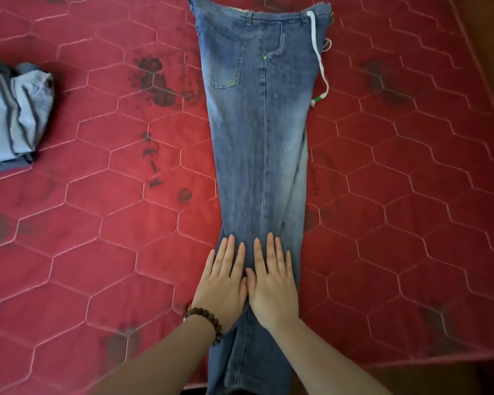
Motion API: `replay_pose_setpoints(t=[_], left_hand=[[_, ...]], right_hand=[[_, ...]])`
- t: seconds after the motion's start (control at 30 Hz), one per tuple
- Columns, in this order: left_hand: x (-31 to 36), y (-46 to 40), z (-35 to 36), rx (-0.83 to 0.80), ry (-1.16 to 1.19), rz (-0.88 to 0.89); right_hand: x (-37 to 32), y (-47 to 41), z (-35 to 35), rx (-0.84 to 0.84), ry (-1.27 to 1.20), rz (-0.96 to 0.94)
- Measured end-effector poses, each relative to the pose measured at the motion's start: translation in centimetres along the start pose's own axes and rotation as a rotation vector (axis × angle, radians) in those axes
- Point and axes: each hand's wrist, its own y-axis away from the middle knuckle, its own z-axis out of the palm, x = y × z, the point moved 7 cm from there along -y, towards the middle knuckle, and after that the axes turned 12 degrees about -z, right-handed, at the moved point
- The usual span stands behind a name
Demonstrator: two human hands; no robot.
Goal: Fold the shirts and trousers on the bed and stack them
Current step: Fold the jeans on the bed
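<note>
Jeans (264, 143): centre of frame, legs doubled lengthwise on the bed (97, 223).
Hands: left hand (221, 283) and right hand (271, 283), fingers straight, pressing flat on the lower legs.
Handling: likely heavy, limp denim; best taken at the hems.
Stack (9, 115): left edge.

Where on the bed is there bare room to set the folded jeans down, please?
Bare mattress lies between the jeans and the folded stack at the left edge, and right of the jeans beyond the drawstring. The middle strip is taken by the jeans and both hands.
</note>
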Motion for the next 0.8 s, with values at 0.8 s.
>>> replay_pose_setpoints(t=[0.8], left_hand=[[1.4, 11.4, -5.8, -0.056, 0.580, -0.105]], right_hand=[[-5.2, 10.0, -2.4, 0.018, -1.085, 0.344]])
